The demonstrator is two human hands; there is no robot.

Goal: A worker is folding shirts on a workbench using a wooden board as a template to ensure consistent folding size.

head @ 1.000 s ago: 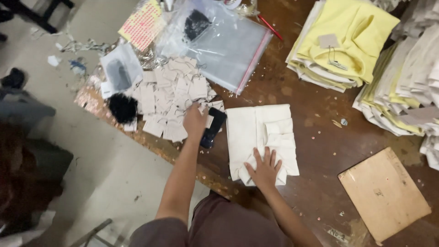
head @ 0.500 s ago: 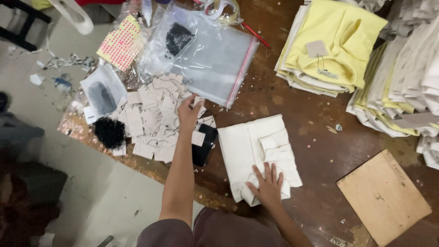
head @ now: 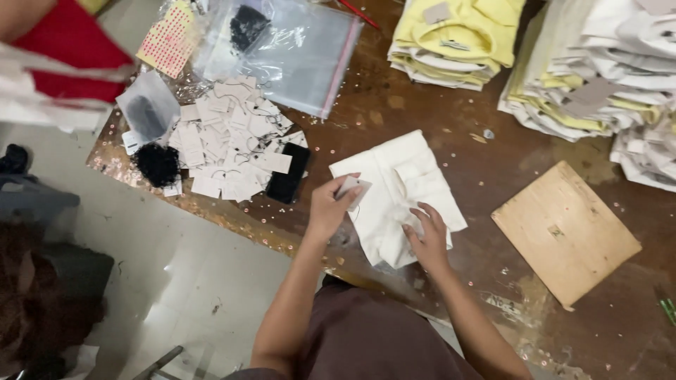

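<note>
A worn brown wooden table carries everything here, its top scuffed and speckled with small pale flecks. Near the front edge lies a folded white garment. To its left sits a heap of small paper tags with strings, a black phone against them, and a tuft of black threads. Behind these lies a clear zip bag (something dark is inside it). A stack of folded yellow shirts sits at the back, paler stacks to its right, and a flat cardboard square lies nearer the front.
</note>
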